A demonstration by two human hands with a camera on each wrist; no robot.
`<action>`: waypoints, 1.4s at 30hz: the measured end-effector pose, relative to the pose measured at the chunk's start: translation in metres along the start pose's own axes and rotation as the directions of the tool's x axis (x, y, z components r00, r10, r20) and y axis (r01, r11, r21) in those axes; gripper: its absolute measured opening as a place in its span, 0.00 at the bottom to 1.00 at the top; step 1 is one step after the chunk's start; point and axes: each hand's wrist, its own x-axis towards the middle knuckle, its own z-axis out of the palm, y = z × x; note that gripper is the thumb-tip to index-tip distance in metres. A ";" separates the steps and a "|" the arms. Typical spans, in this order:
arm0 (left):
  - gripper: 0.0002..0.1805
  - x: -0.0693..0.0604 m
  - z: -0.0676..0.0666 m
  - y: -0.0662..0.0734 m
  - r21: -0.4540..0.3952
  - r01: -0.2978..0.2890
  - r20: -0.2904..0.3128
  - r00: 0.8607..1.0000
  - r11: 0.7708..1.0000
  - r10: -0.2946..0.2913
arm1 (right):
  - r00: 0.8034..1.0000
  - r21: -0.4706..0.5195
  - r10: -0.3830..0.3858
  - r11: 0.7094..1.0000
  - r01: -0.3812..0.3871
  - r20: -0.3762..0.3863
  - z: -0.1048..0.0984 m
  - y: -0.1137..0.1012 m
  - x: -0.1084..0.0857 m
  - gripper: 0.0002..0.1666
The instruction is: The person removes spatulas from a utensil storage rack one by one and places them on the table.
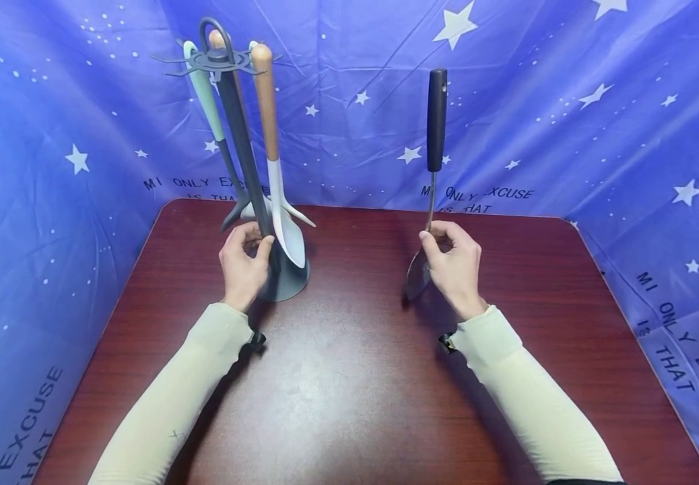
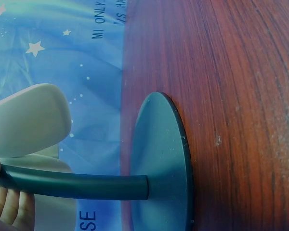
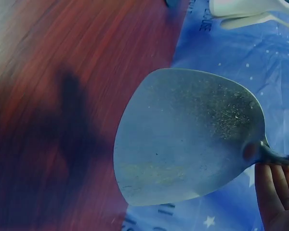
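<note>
On the left, my left hand grips the lower post of a dark utensil stand. The left wrist view shows fingers and thumb around that post above the round base, which is on the table. From the stand's top ring hang several utensils, among them a wooden-handled white one and a mint-handled dark one. My right hand pinches the metal neck of a spatula with a black handle, held upright. Its broad metal blade faces down; whether its edge touches the table cannot be told.
A reddish-brown wooden table lies under both hands. Blue star-printed cloth with lettering hangs behind it and at both sides. The stand's ring with its hooks rises well above the left hand.
</note>
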 end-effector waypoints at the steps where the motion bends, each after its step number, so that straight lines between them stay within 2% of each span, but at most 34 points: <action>1: 0.09 0.000 0.000 0.000 0.001 0.000 0.000 1.000 1.000 0.000 | 1.000 -0.012 0.006 1.000 -0.006 0.005 -0.003 0.001 0.000 0.05; 9: 0.09 0.000 -0.001 0.000 0.011 -0.001 0.005 1.000 1.000 0.001 | 0.999 -0.116 0.050 0.992 -0.047 0.023 -0.028 0.015 0.000 0.06; 15: 0.09 0.000 -0.001 0.001 0.008 0.001 0.009 1.000 1.000 -0.001 | 0.995 -0.200 0.098 0.975 -0.094 0.010 -0.052 0.031 0.001 0.07; 26: 0.09 0.000 -0.002 0.001 0.014 0.019 0.018 1.000 1.000 -0.020 | 0.978 -0.337 0.206 0.919 -0.205 -0.035 -0.095 0.053 0.004 0.08; 32: 0.09 0.000 -0.004 0.001 0.020 0.022 0.021 1.000 1.000 -0.022 | 0.973 -0.403 0.230 0.888 -0.223 -0.033 -0.113 0.061 0.007 0.09; 42: 0.09 0.000 -0.002 0.000 0.026 0.010 0.020 1.000 1.000 -0.010 | 0.958 -0.517 0.287 0.819 -0.249 -0.006 -0.149 0.083 0.006 0.13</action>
